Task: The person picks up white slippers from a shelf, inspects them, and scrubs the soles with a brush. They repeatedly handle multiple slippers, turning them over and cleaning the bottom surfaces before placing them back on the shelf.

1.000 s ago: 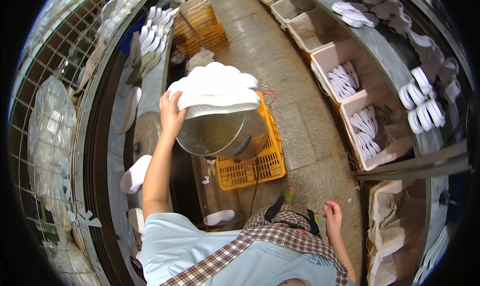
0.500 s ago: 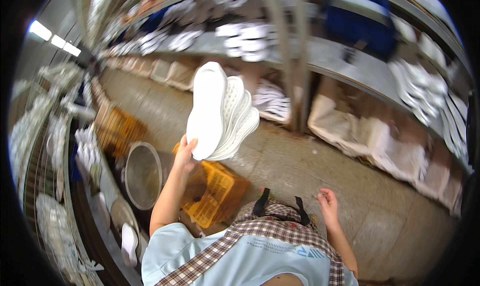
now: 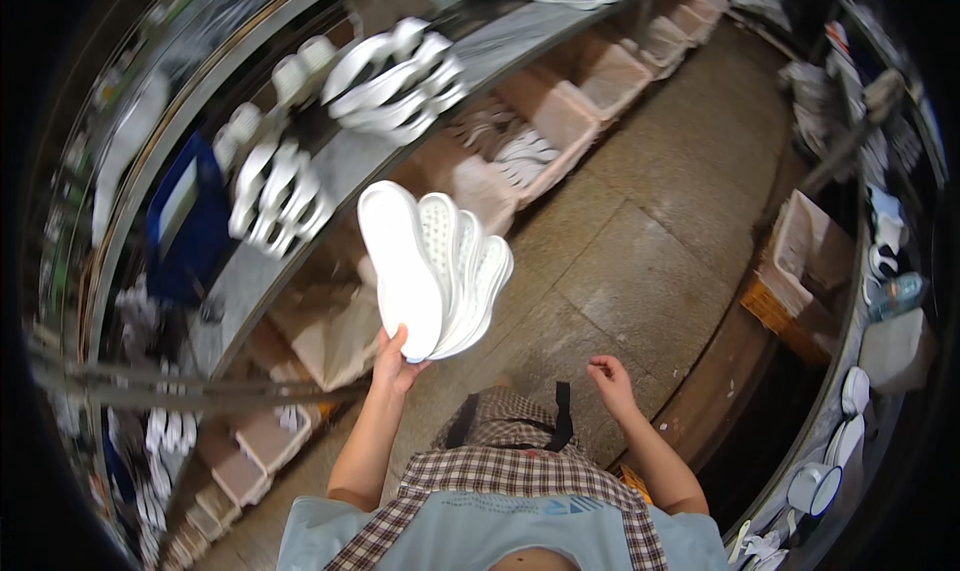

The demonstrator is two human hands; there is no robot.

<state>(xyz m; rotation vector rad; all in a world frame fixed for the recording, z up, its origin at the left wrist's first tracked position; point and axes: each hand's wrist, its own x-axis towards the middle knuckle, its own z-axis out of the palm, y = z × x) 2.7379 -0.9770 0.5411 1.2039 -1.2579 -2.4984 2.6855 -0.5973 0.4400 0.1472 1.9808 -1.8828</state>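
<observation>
My left hand [image 3: 396, 361] grips several white shoe soles [image 3: 402, 266] at their lower ends, held up before me. They fan out to the right: the nearest shows a smooth face, while those behind it show dimpled inner faces and raised rims. My right hand [image 3: 611, 379] hangs over the floor to the right of my apron [image 3: 500, 471], empty, its fingers loosely bent and a little apart.
On the left, a long grey shelf [image 3: 490, 63] carries stacked white soles [image 3: 280, 199] and a blue bin [image 3: 188, 221]. Lined pinkish crates [image 3: 590, 106] stand below it. To the right are an orange crate [image 3: 775, 306] and a curved bench [image 3: 845, 471] holding soles and a round cup-like container [image 3: 812, 489].
My view has turned right along the aisle; the shelf now lies on my left. The soles stay in my left hand. My right hand is still empty.
</observation>
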